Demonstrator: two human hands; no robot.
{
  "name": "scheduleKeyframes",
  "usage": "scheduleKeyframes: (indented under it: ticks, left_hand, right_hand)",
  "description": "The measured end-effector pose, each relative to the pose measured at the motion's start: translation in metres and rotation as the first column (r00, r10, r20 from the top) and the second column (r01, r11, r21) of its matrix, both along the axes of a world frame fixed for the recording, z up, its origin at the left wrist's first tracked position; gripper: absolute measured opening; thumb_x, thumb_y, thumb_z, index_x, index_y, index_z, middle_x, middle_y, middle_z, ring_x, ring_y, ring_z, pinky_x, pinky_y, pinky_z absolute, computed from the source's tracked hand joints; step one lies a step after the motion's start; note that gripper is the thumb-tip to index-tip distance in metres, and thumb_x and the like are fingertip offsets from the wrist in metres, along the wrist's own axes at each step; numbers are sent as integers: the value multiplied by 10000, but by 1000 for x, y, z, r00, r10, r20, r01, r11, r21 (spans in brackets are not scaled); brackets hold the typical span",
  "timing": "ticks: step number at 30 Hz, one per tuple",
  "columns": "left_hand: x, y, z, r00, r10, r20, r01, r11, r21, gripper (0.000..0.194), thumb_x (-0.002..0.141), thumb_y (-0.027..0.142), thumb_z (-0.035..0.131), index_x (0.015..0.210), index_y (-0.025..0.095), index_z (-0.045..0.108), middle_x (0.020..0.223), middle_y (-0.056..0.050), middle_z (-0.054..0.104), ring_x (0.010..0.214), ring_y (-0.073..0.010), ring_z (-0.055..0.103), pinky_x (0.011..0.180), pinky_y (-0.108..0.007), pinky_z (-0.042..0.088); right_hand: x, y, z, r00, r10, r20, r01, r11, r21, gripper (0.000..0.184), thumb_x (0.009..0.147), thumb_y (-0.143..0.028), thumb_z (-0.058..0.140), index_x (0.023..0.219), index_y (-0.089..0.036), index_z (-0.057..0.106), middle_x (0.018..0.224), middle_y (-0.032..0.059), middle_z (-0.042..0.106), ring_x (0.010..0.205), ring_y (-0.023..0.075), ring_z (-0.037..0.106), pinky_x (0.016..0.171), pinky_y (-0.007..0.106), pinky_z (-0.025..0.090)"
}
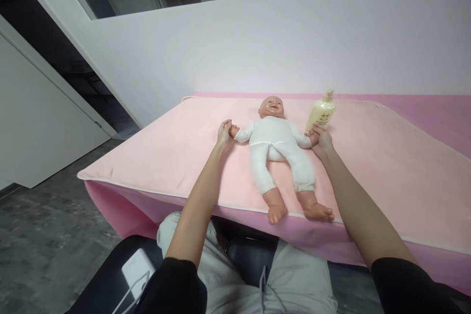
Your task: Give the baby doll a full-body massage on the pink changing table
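Observation:
A baby doll (274, 132) with a white cloth body lies on its back on a pink mat (162, 152), its feet toward me at the front edge. My left hand (223, 133) is closed around the doll's hand on the left side, that arm stretched outward. On the other side, my right hand (322, 140) grips the doll's other hand. Just behind my right hand stands a pale yellow pump bottle (321, 112), its lower part partly covered by my fingers.
A pink cloth (434, 120) covers the table under the mat and hangs over the front. Behind it rises a white wall (294, 44) with a window above. A white device with a cable (138, 270) lies on the black chair at lower left.

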State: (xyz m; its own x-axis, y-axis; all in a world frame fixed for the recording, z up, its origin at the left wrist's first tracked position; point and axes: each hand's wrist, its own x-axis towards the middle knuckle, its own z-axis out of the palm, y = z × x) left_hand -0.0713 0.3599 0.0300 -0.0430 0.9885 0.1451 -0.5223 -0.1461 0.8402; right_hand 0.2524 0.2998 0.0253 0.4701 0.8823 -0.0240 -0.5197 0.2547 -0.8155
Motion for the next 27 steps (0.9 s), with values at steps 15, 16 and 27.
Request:
scheduleKeyframes:
  ticks: [15,16,27]
  left_hand:
    - [1,-2,7,998,20,-62,-21,1000,-14,320,683,161,574,982,199,469,724,-3,595,705,-155,625,738,-313,477]
    - [1,-2,7,998,18,-66,-18,1000,-11,312,684,158,568,978,200,470,721,-3,598,708,-154,626,739,-310,477]
    - [-1,0,3,993,-41,-111,45,998,38,251,712,183,606,937,194,495,660,11,585,648,-135,602,677,-277,472]
  right_hand:
    - [0,-5,4,999,32,-13,-32,999,31,159,677,-251,600,661,-209,447,534,-36,459,512,115,507,603,304,569]
    - [0,-5,4,999,33,-13,-33,999,33,159,681,-244,592,657,-209,439,531,-36,455,513,116,508,605,304,569]
    - [-5,-2,4,999,-49,15,49,999,-22,219,624,-52,580,715,-210,459,494,-85,435,463,79,470,569,243,553]
